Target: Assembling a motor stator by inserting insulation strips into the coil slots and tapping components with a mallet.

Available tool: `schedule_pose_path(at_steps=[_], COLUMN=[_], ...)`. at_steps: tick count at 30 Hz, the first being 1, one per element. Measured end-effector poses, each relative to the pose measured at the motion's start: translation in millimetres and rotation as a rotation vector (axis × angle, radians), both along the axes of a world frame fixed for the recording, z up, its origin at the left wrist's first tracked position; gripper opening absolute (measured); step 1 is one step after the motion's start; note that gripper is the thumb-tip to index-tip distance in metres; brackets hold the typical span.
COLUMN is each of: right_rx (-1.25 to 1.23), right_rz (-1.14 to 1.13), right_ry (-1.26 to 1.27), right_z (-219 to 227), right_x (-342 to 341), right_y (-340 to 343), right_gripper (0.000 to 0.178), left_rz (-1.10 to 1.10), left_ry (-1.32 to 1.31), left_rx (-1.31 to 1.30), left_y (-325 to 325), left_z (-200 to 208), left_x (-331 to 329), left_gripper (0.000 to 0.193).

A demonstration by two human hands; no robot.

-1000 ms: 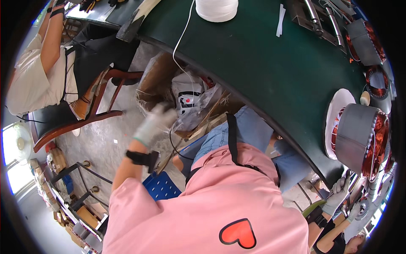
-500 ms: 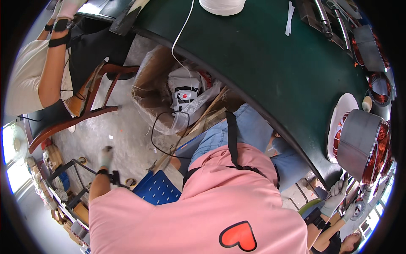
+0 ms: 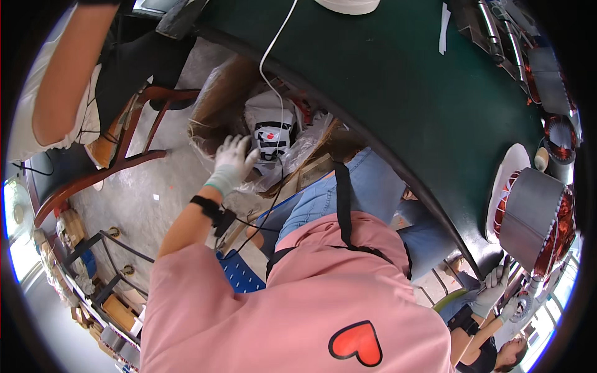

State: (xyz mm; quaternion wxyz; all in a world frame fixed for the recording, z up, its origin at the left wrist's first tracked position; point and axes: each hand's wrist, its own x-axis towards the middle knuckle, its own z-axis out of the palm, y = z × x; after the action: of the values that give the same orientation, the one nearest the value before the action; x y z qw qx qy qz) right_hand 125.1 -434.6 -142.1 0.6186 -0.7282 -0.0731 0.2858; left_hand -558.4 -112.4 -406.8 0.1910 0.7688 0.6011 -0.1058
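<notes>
My left hand point(image 3: 234, 163), in a pale glove with a dark wrist strap, reaches out over the left side with its fingers spread and nothing in them. It is in front of an open carton point(image 3: 219, 93) lined with clear plastic, which holds a white bag point(image 3: 268, 118) with black print. My right hand point(image 3: 491, 291), also gloved, is at the table's right end below a stator point(image 3: 528, 202) with copper windings. Its fingers are curled around something dark and slim that I cannot make out.
A dark green table point(image 3: 385, 81) carries a white spool point(image 3: 348, 5), white strips point(image 3: 444, 28) and more stators point(image 3: 553, 81). A white cord point(image 3: 267, 56) hangs over its edge. A wooden chair point(image 3: 134, 133) and a co-worker's arm point(image 3: 65, 81) are left; another co-worker point(image 3: 485, 354) is lower right.
My left hand has swung up and right from beside the blue chair to the carton, its fingers spreading. The co-worker's arm at the upper left has shifted. My right hand has barely moved.
</notes>
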Motion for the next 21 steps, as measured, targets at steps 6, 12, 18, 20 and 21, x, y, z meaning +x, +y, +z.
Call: schedule_pose_path(at_steps=[6, 12, 18, 20, 21], right_rx=[0.013, -0.068, 0.018, 0.026, 0.044], right_rz=[-0.038, -0.066, -0.091, -0.107, -0.066], right_ry=[0.002, -0.083, 0.012, 0.039, 0.03], right_z=[-1, -1, 3, 4, 4], right_x=[6, 2, 0, -1, -2], right_y=[-5, 0, 6, 7, 8], right_gripper=[0.041, 0.044, 0.043, 0.042, 0.044], left_rz=[0.13, 0.338, 0.371, 0.531, 0.478], left_ry=[-0.082, 0.107, 0.071, -0.541, -0.552], left_rx=[-0.368, -0.868, -0.297, -0.03, -0.029], left_y=[-14, -57, -28, 2, 19], left_z=[-9, 26, 51, 33, 21], left_x=[-15, -140, -117, -58, -29], left_gripper=[0.051, 0.047, 0.046, 0.043, 0.067])
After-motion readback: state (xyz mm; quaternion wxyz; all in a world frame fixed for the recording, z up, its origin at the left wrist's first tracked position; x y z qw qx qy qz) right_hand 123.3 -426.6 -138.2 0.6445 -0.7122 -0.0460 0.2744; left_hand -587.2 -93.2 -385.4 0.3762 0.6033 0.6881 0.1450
